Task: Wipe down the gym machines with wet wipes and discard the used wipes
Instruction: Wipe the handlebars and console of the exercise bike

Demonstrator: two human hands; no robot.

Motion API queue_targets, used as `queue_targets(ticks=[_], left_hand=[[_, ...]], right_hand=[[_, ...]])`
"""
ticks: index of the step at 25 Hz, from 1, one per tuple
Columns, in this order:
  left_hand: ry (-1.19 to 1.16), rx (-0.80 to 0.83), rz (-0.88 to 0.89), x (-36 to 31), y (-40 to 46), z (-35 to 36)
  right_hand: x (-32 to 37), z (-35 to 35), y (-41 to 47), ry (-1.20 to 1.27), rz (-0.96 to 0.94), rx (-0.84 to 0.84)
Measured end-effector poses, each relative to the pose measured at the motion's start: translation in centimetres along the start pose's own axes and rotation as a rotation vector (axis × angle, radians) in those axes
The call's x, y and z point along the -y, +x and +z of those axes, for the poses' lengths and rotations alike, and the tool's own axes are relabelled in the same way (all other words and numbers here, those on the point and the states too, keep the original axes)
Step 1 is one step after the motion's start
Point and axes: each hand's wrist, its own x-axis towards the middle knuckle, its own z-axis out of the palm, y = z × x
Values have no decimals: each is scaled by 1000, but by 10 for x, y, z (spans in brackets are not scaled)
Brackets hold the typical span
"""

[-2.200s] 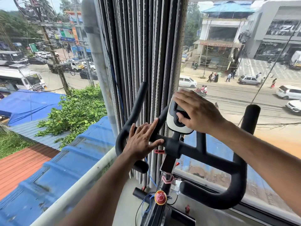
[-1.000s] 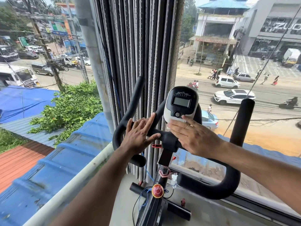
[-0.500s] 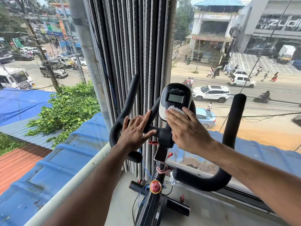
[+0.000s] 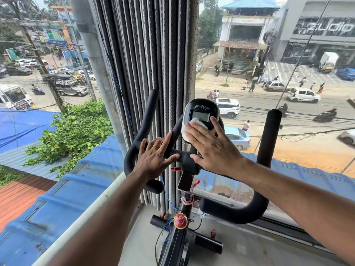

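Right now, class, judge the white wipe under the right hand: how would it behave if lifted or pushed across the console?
The wipe is probably floppy: it lies crumpled against the console. Likely very light, since flat fingers alone keep it there. Pushed, it would probably bunch up.

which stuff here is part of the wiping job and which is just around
In the job:
wipe under the right hand
display being wiped
handlebar, left hand resting flat on it

Just around:
red knob
curtain
blue cable
street outside the window
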Motion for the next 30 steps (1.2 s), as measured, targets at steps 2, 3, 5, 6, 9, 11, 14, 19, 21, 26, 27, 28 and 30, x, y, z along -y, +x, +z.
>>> queue_targets(ticks=[2,3,5,6,9,11,14,19,21,26,27,28,30], left_hand=[[-1,-12,1,2,-1,1],[3,-14,0,2,-1,0],[9,-14,3,2,-1,0],[5,-19,5,2,-2,1],[-8,-46,12,2,-1,2],[-1,-27,8,4,0,1],[3,-17,10,3,-1,2],[6,-15,-3,1,-2,1],[-1,-21,3,1,-1,1],[-10,-13,0,2,1,2],[-8,-12,0,2,1,2],[-7,-10,0,2,0,2],[-4,-20,-1,2,0,2]], right_hand=[[-4,-6,22,20,92,7],[-4,-7,28,35,119,7],[-7,-7,24,53,114,-18],[-11,-7,14,50,108,-41],[-27,-7,-5,30,88,-78],[-27,-6,10,35,66,-61],[-19,0,22,75,68,-44],[-38,-4,-17,90,80,-60],[-45,-2,-24,123,121,-46],[-28,15,-25,581,301,-62],[-17,17,-30,643,335,-64],[-1,19,-38,648,357,-42],[26,21,-55,511,337,34]])
